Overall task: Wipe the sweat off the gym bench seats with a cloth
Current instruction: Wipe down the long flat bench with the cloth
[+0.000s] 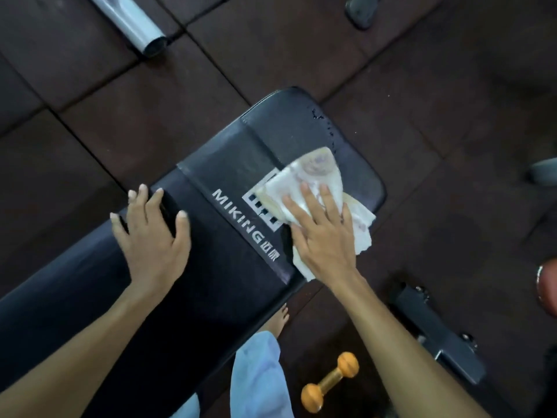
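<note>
A black padded gym bench seat with a white MIKING logo runs from lower left to upper right. My right hand lies flat with spread fingers on a pale patterned cloth, pressing it against the seat's far end. The cloth covers part of the logo and hangs slightly over the seat's right edge. Small wet drops glisten near the far corner. My left hand rests palm down, fingers apart, on the seat's left edge and holds nothing.
An orange dumbbell lies on the dark rubber floor tiles by my bare foot. The bench's black metal base is at right. A grey metal tube lies at top left, and a dark object sits at top right.
</note>
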